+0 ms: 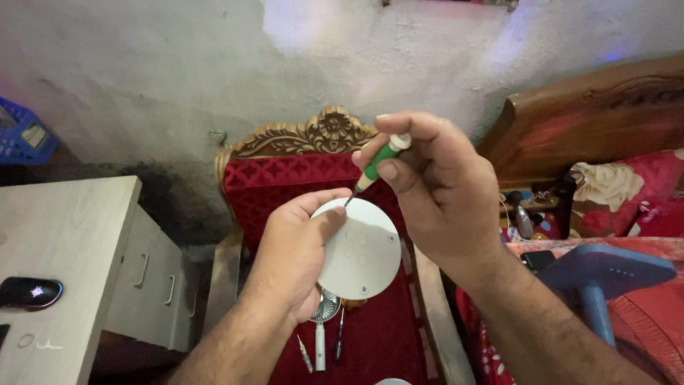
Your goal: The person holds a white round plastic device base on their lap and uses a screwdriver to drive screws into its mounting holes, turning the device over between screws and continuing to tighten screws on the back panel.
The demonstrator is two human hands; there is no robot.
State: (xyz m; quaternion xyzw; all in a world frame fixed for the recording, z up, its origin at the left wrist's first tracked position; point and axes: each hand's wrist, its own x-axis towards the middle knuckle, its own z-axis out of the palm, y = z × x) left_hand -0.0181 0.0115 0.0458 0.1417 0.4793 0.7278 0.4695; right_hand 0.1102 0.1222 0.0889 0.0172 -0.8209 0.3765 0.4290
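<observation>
Left hand (296,253) closed around white round disc (358,249) at centre, over red chair seat (377,342). Right hand (434,192) pinched shut on green-handled screwdriver (376,164), tip at disc's 11 o'clock edge. Best kept square to screw, pressed firmly, turned slowly, disc held steady.

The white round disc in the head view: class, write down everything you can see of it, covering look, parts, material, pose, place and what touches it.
The white round disc looks like smooth plastic, flat-faced, with several small round dimples near its middle and small holes by its rim. It is held tilted above a red velvet chair seat. The left hand grips its left edge, thumb on the face. The tip of a green-and-white screwdriver, held by the right hand, meets its upper edge.
</observation>
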